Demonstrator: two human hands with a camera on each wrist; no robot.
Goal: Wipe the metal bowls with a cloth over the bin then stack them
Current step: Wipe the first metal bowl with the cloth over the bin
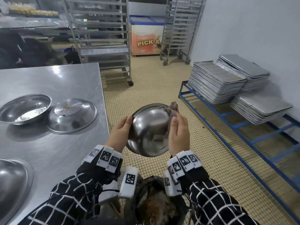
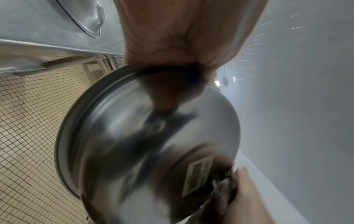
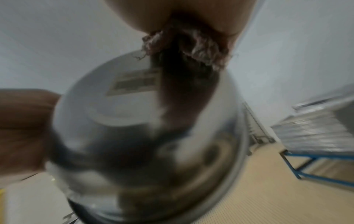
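Held bowl: a metal bowl (image 1: 150,129) is raised between both hands over the tiled floor, just right of the table's near right corner; its rounded outside faces the head camera and its rim tilts away; a pale label shows on its base in the wrist views (image 2: 197,177)
Left hand: the left hand (image 1: 119,133) grips the bowl's left rim – thumb on the outside near the edge, the other fingers hidden behind the bowl, so clamped on the rim
Right hand: the right hand (image 1: 178,134) is curled round a bunched cloth and presses it against the bowl's right side; thumb lies along the outside; fingertips hidden
Cloth: a brownish-grey frayed cloth (image 1: 172,108) pokes out above the right hand at the bowl's far right rim; its ragged edge sits between palm and metal in the right wrist view (image 3: 193,44)
Bin: a dark bin (image 1: 155,207) with brown waste inside stands on the floor at the near edge of the scene, below the wrists and a little nearer than the held bowl
Table: a steel table (image 1: 48,146) fills the left side
Other bowls: an upright bowl with crumbs (image 1: 24,109) at the far left; just right of it an upturned bowl (image 1: 72,116) with crumbs on its base – the two look close, whether touching I cannot tell; another upturned bowl (image 1: 13,181) at the near left edge
Surroundings: stacked metal trays (image 1: 227,80) on a blue rack (image 1: 243,127) to the right; wheeled shelving racks (image 1: 100,38) far across the room
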